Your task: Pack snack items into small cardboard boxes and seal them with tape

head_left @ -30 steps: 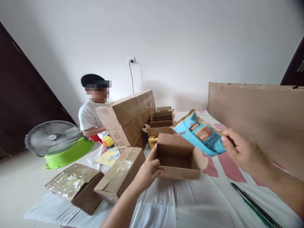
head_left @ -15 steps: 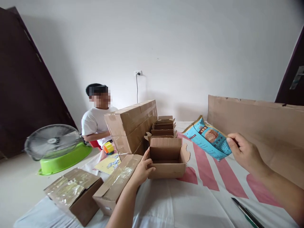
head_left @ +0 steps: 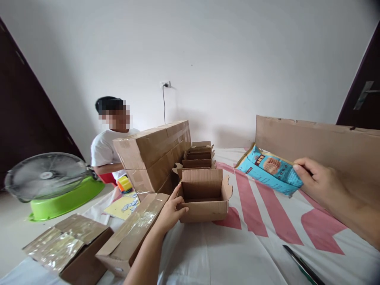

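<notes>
An open cardboard box point(head_left: 204, 211) stands on the cloth-covered table, its flaps up and its inside bare. My left hand point(head_left: 171, 209) grips the box's left front corner, index finger along the left side and thumb at the front wall. Raised to the right of the box, a blue snack packet point(head_left: 268, 168) with a biscuit picture hangs from my right hand point(head_left: 316, 178), pinched at its right edge between thumb and fingers. Behind the open box, several more open boxes point(head_left: 197, 155) stand in a row.
Taped boxes point(head_left: 133, 233) lie at the front left, and a long stack of closed boxes point(head_left: 154, 154) runs behind them. A cutter knife point(head_left: 303, 265) lies at the front right. Cardboard point(head_left: 311, 146) stands at the back right. A person point(head_left: 108, 146) sits beyond the tape roll point(head_left: 124, 184); a fan point(head_left: 47, 174) is left.
The camera view has turned slightly right. My right hand has carried the packet a little further right, away from the box. My left hand stays on the box corner.
</notes>
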The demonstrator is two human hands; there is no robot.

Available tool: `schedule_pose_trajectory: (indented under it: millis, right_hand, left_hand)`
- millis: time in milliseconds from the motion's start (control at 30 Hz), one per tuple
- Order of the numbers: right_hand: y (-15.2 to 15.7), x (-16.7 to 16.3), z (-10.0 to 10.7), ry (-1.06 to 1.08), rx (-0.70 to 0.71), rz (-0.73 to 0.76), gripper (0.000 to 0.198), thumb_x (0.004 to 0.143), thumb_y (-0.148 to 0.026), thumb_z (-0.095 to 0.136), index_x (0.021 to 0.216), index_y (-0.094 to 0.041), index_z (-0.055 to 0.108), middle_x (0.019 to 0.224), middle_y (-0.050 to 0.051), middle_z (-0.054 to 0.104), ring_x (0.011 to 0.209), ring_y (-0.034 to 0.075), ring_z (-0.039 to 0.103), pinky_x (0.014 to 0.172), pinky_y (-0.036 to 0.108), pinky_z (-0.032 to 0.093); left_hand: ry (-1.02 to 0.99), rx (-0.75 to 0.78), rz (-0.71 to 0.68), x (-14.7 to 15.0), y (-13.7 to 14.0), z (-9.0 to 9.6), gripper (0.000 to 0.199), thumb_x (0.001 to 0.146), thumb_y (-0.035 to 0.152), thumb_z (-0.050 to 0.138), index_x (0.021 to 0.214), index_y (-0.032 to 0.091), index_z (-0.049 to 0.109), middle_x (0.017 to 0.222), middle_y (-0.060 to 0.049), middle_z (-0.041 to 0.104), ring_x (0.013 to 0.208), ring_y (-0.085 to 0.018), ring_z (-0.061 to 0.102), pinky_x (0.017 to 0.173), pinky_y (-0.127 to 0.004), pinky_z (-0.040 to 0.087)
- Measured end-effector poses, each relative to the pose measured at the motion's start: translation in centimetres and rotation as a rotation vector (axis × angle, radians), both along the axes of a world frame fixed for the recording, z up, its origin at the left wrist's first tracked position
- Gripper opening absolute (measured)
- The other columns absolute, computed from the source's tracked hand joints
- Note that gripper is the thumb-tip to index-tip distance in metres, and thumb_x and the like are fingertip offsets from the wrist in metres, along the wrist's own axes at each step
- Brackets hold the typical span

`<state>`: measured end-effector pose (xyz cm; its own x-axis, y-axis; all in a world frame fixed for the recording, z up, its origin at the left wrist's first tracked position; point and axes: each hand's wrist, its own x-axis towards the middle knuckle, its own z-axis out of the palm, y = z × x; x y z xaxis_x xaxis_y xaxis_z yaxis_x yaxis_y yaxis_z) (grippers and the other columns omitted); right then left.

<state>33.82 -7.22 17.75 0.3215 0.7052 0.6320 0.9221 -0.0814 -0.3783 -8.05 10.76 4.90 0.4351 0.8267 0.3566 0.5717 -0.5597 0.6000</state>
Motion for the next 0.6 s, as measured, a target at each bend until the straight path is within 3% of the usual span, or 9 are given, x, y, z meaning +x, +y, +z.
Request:
schedule_pose_trajectory:
  millis: [167,267,367,433,500,533,600]
  right_hand:
    - [-2.9,3.1,-0.2,0.060,-0.046,-0.102,0.027,0.086,-0.050,0.043,0.085,-0.027,0.057,0.065,-0.001,0.063,0.055,0.017,0.057,0.054,0.028,0.040]
    - [-4.0,4.1,-1.5,0.095,-0.093,-0.106,0.028,0.085,-0.052,0.044,0.085,-0.027,0.057,0.063,-0.002,0.062,0.053,0.017,0.056,0.053,0.028,0.041]
    - [-3.4,4.2,-3.9,0.117,-0.165,-0.041,0.030,0.087,-0.052,0.042,0.085,-0.026,0.057,0.063,-0.001,0.062,0.054,0.018,0.057,0.052,0.028,0.042]
    - [-2.2,3.6,-5.5,0.132,-0.188,0.024,0.031,0.090,-0.050,0.040,0.087,-0.025,0.057,0.062,-0.002,0.061,0.056,0.017,0.058,0.054,0.028,0.043]
    - [-0.6,2.6,-6.6,0.138,-0.189,0.093,0.031,0.093,-0.048,0.037,0.087,-0.024,0.055,0.060,-0.003,0.057,0.055,0.015,0.055,0.054,0.026,0.042]
    - [0.2,2.1,-6.8,0.128,-0.179,0.134,0.032,0.094,-0.047,0.036,0.086,-0.023,0.055,0.060,-0.004,0.056,0.054,0.015,0.054,0.055,0.026,0.042]
    - [1.7,0.9,-6.6,0.097,-0.156,0.225,0.032,0.094,-0.046,0.035,0.087,-0.022,0.056,0.063,-0.003,0.057,0.057,0.014,0.054,0.058,0.025,0.042]
  left_hand:
    - [0.064,-0.019,-0.006,0.3,0.3,-0.1,0.012,0.076,0.024,0.054,0.066,0.019,0.051,0.161,-0.006,0.014,0.136,-0.032,0.040,0.094,-0.042,0.048]
    - [0.209,-0.040,0.030,0.3,0.5,-0.2,0.010,0.079,0.025,0.053,0.072,0.018,0.057,0.160,-0.008,0.016,0.135,-0.033,0.041,0.101,-0.046,0.043]
    - [0.418,0.009,0.293,1.2,-0.5,0.1,0.017,0.077,0.024,0.056,0.090,0.017,0.064,0.153,-0.015,0.033,0.135,-0.044,0.035,0.106,-0.063,0.029]
    - [0.390,0.166,0.437,3.0,-2.2,0.9,0.034,0.077,0.023,0.056,0.110,0.016,0.060,0.149,-0.019,0.038,0.140,-0.047,0.023,0.108,-0.069,0.017]
    - [0.208,0.289,0.343,5.7,-4.1,1.8,0.048,0.082,0.027,0.054,0.128,0.016,0.050,0.149,-0.019,0.038,0.142,-0.041,0.023,0.113,-0.062,0.016]
    - [0.100,0.281,0.216,7.5,-4.9,2.3,0.053,0.084,0.031,0.055,0.134,0.019,0.045,0.147,-0.017,0.041,0.141,-0.037,0.029,0.114,-0.057,0.021]
    - [-0.072,0.127,-0.080,11.3,-5.5,3.0,0.077,0.077,0.041,0.066,0.144,0.024,0.031,0.148,-0.013,0.041,0.138,-0.032,0.037,0.112,-0.048,0.032]
